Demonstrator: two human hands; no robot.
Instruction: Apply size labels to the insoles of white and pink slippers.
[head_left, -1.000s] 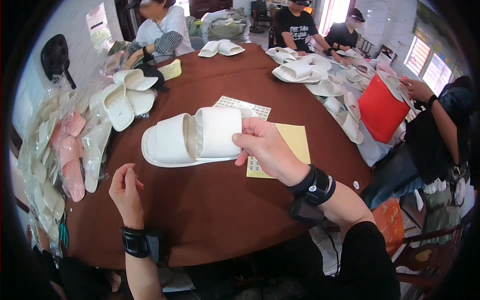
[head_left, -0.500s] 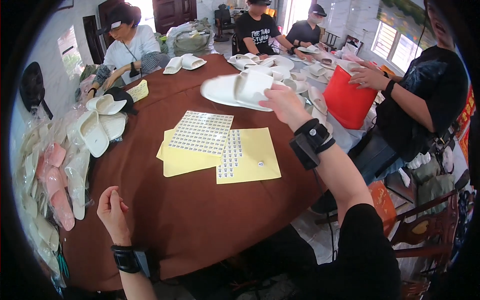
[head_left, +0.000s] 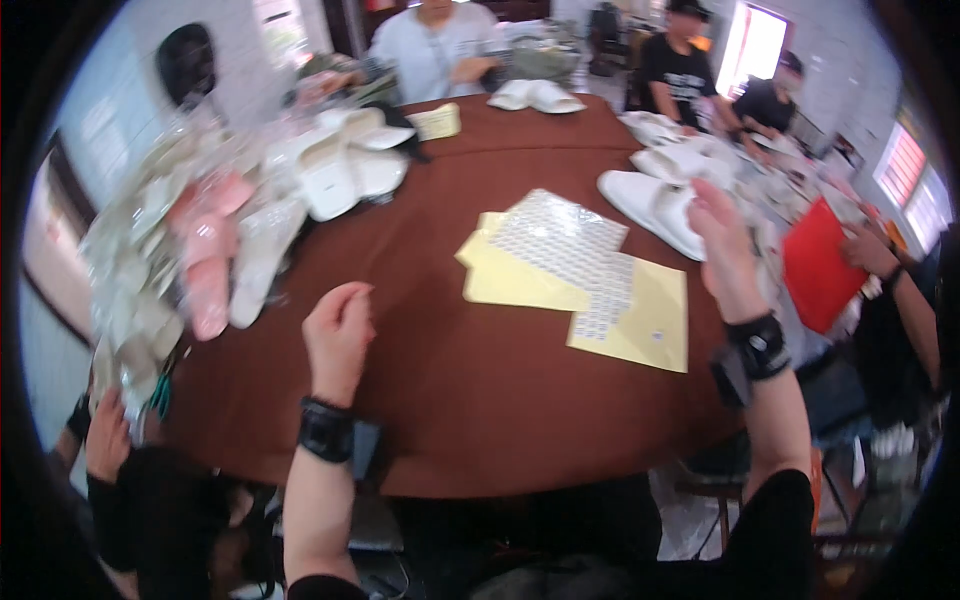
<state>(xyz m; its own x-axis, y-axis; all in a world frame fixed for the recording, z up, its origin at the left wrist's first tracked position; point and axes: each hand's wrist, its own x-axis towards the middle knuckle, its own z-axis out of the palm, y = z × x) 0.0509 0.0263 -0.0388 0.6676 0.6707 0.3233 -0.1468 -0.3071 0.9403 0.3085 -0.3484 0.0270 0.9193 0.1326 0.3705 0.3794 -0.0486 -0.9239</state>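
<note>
My right hand (head_left: 722,250) is closed at the strap of a white slide slipper (head_left: 640,205), by the table's right side. Blur softens the exact contact. Over the brown tablecloth (head_left: 450,400), my left hand (head_left: 338,335) is raised with its fingers curled. Whatever it may hold is hidden. Between the hands, a sheet of small printed stickers (head_left: 555,235) overlaps a yellow backing sheet (head_left: 520,290). A partly used yellow sticker sheet (head_left: 655,320) lies beside them, with a single round sticker on its bare part.
Bagged white slippers and a pink pair (head_left: 208,290) crowd the left side. More white slippers (head_left: 690,160) are heaped at the right, a pair (head_left: 535,96) at the far edge. A person handles a red bag (head_left: 822,265). Another person's hand (head_left: 107,435) is at lower left.
The view has swung left, shifting the table scene rightward. My right hand and the slipper now appear lower, near the slipper heap. A person's hand has come into view at lower left.
</note>
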